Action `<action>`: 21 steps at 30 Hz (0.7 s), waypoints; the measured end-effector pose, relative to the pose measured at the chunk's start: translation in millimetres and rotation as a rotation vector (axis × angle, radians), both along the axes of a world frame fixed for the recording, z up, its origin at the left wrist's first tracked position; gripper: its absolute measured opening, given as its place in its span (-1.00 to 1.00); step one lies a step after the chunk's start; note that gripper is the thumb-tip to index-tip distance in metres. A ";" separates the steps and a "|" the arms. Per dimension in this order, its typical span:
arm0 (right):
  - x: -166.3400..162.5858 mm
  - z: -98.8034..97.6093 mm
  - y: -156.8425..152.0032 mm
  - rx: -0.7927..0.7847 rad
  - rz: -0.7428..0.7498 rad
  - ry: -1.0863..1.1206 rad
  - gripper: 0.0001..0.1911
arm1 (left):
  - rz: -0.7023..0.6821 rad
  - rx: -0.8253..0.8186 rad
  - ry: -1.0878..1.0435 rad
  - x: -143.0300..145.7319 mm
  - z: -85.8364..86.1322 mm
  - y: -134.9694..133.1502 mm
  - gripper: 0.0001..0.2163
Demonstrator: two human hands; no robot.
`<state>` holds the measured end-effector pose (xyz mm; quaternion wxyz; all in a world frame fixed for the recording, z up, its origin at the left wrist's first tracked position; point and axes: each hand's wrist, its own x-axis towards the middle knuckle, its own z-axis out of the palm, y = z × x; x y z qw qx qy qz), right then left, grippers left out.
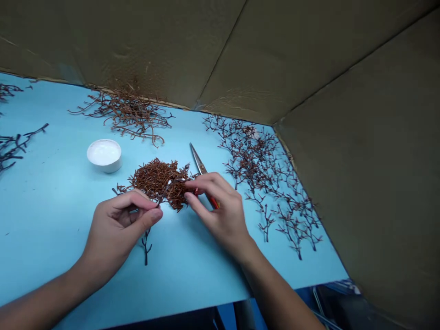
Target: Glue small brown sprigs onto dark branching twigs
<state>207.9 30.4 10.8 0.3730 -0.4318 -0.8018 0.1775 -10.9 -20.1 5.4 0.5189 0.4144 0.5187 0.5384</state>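
My left hand [118, 224] pinches a dark artificial twig [165, 190] between thumb and forefinger. This twig has small white dabs on it, and its tip points up and right over a heap of short brown stem pieces [151, 176]. Just right of the twig, my right hand [220, 206] is closed in a pinch; whatever lies between its fingertips is too small to name. Scissors [197, 158] with red handles lie partly hidden behind the right hand. Below my left hand, another forked dark twig [146, 250] shows on the blue table [192, 275].
A shallow white cup [109, 158] with white contents stands left of the heap. Long brown stems [132, 112] lie against the cardboard wall [137, 46]. Many branched twigs [254, 160] spread along the right side, and darker branches [15, 146] lie at far left.
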 end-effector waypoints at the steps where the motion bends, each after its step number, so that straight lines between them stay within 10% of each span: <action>1: 2.6 -3.0 2.9 0.028 0.025 -0.139 -0.86 | 0.005 0.000 0.005 -0.6 -1.2 0.2 -0.90; 6: 7.9 -17.9 7.7 0.217 0.068 -0.476 -0.82 | 0.009 0.005 0.005 -1.1 -2.4 1.2 -0.90; 21: 12.0 -6.9 9.4 -0.044 -0.055 0.017 -0.92 | 0.030 0.079 0.170 -4.6 -4.0 0.0 -0.90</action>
